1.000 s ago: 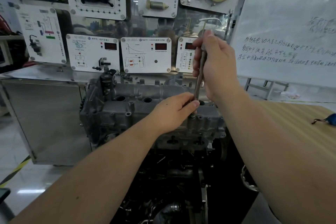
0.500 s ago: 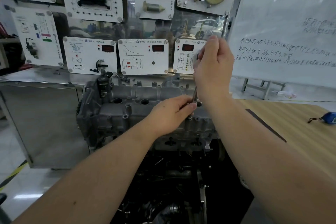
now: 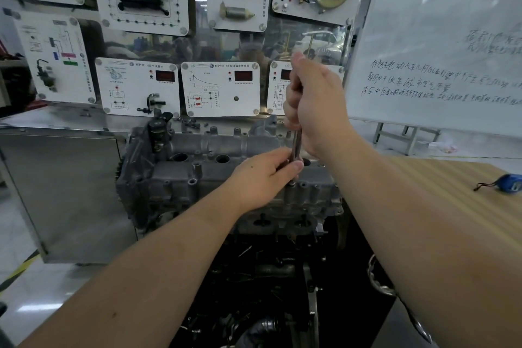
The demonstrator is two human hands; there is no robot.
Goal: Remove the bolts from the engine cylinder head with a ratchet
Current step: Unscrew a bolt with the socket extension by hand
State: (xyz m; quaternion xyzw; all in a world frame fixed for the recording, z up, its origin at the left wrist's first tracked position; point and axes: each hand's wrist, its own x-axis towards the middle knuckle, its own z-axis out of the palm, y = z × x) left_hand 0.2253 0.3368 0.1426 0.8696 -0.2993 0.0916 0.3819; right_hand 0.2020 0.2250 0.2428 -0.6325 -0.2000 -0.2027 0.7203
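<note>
The grey engine cylinder head (image 3: pixel 180 178) sits on a dark engine stand in the middle of the head view. A slim metal ratchet (image 3: pixel 296 144) stands nearly upright over a bolt boss (image 3: pixel 291 184) at the head's right front. My right hand (image 3: pixel 316 104) grips the upper part of its handle. My left hand (image 3: pixel 268 175) rests on the head with fingertips pinching the ratchet's lower end; the socket and bolt are hidden under them.
White training panels (image 3: pixel 220 89) hang on a clear board behind the engine. A whiteboard (image 3: pixel 440 45) stands at the right. A wooden table (image 3: pixel 466 206) at the right holds a blue tape measure (image 3: pixel 511 183). A metal cabinet (image 3: pixel 65 192) stands left.
My right hand has swung the ratchet handle slightly, shifting left and down along it. My left hand stays at the ratchet's base. The camera has drifted a little.
</note>
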